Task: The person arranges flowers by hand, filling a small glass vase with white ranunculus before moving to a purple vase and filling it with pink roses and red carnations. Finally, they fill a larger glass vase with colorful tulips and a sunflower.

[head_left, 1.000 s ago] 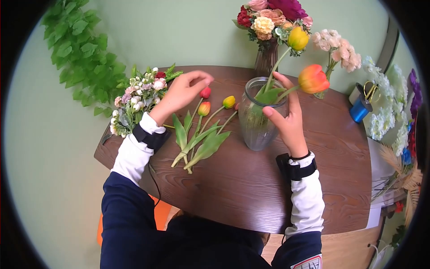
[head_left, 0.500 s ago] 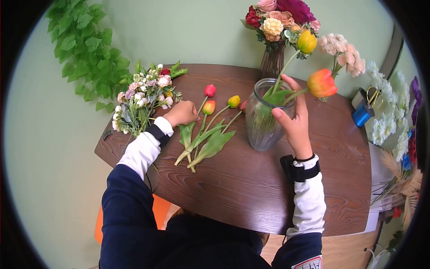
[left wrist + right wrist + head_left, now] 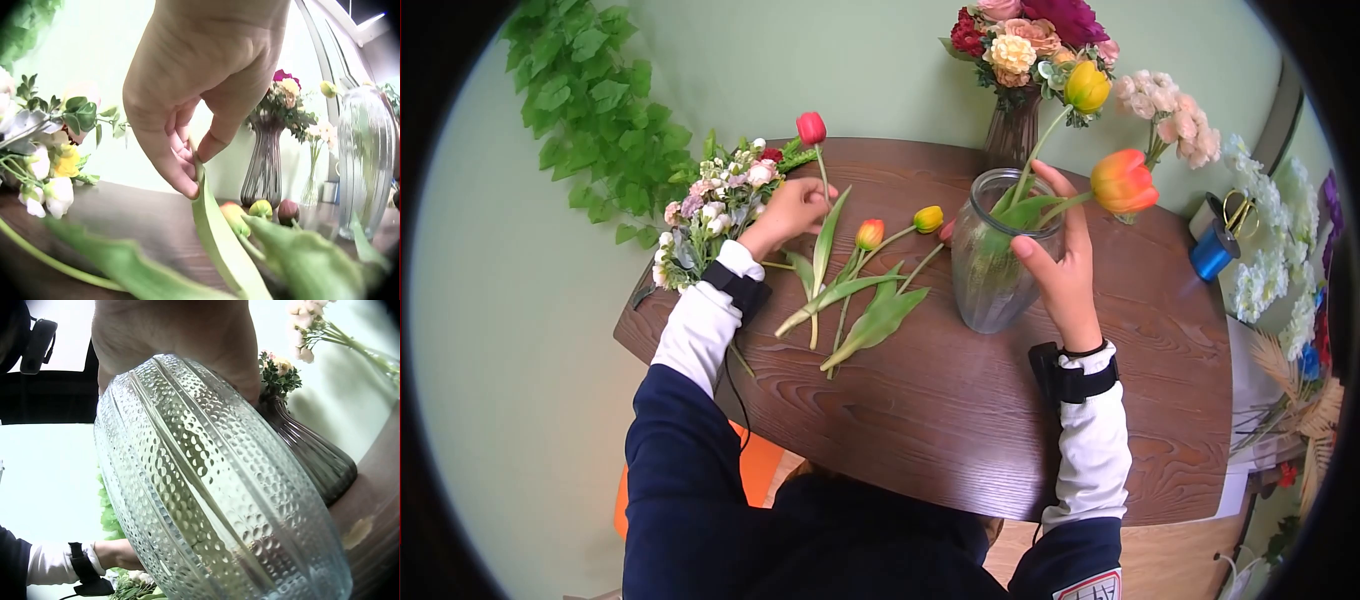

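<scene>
The left hand [image 3: 792, 212] pinches the stem of a red tulip [image 3: 810, 128], whose bloom stands above the fingers and whose leaf [image 3: 219, 234] hangs below them in the left wrist view. Beside it on the table lie an orange tulip [image 3: 869, 235], a yellow tulip [image 3: 928, 219] and another long-leaved stem [image 3: 882, 322]. The right hand [image 3: 1065, 270] is curled round the upper part of a ribbed glass vase [image 3: 990, 285]. From the vase's mouth lean a yellow tulip [image 3: 1087, 87] and an orange tulip [image 3: 1124, 182]. Dimpled glass [image 3: 212, 475] fills the right wrist view.
A mixed bunch [image 3: 712, 215] lies at the table's left. Behind the glass vase stands a dark vase [image 3: 1012, 130] of flowers, with pale pink flowers [image 3: 1185, 125] to its right. A blue spool [image 3: 1214, 252] sits near the right edge of the table [image 3: 920, 420].
The left hand first came down to the tulips, then took hold of the red one and raised its bloom up and to the left. The other loose stems shifted slightly. The right hand stayed on the vase.
</scene>
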The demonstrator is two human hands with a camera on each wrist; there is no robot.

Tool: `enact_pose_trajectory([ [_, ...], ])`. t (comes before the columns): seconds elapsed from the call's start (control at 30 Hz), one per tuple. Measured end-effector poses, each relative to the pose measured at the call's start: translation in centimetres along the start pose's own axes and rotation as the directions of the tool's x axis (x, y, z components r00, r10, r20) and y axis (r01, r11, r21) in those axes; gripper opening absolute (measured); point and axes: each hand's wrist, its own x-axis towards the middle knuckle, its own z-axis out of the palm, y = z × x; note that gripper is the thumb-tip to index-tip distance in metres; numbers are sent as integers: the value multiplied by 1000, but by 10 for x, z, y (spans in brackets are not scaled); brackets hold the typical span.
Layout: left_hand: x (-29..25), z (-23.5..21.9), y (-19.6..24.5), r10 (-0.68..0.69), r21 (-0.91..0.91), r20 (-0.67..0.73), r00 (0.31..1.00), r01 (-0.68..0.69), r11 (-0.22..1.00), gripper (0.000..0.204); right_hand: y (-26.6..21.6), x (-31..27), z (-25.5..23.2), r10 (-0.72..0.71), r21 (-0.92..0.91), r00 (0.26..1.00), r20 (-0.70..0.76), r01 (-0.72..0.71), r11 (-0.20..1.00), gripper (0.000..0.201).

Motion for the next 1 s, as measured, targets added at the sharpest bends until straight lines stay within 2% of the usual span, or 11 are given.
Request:
enact_pose_trajectory([
  [0.13,-16,-12,42,44,-58,-31,999,-45,997,26,-2,0,1,13,16,1000,2,-13,1000,68],
  [0.23,-23,-15,59,183,-177,-161,970,-211,961,27,-3,0,0,13,17,1000,6,-13,1000,68],
  [0.27,-26,-15,67,185,-176,-161,969,-212,961,27,-3,0,0,12,17,1000,6,-12,1000,68],
  [0.37,-30,-14,83,290,-236,-298,909,-365,901,28,-3,0,0,26,16,1000,3,-26,1000,67],
  [0.47,-38,-8,102,368,-321,-347,862,-479,817,33,-4,0,1,14,22,1000,-1,-14,1000,67],
  [0.53,-40,-7,111,395,-349,-345,851,-507,788,35,-4,0,1,15,23,1000,-6,-15,1000,67],
  [0.6,-44,-3,124,465,-366,-402,789,-603,709,36,-3,-1,0,14,14,1000,-5,-14,1000,68],
  [0.67,-46,1,137,481,-383,-418,771,-630,676,36,-2,-1,0,13,6,1000,-4,-13,1000,68],
  [0.73,-48,3,146,518,-410,-471,714,-697,589,30,-3,-1,0,5,-10,1000,-1,-5,1000,68],
  [0.9,-48,8,155,521,-440,-474,710,-703,558,30,-1,-1,0,10,10,1000,-10,-10,1000,67],
  [1.0,-48,10,155,518,-450,-436,736,-677,583,31,0,0,-1,3,6,1000,-6,-3,1000,68],
])
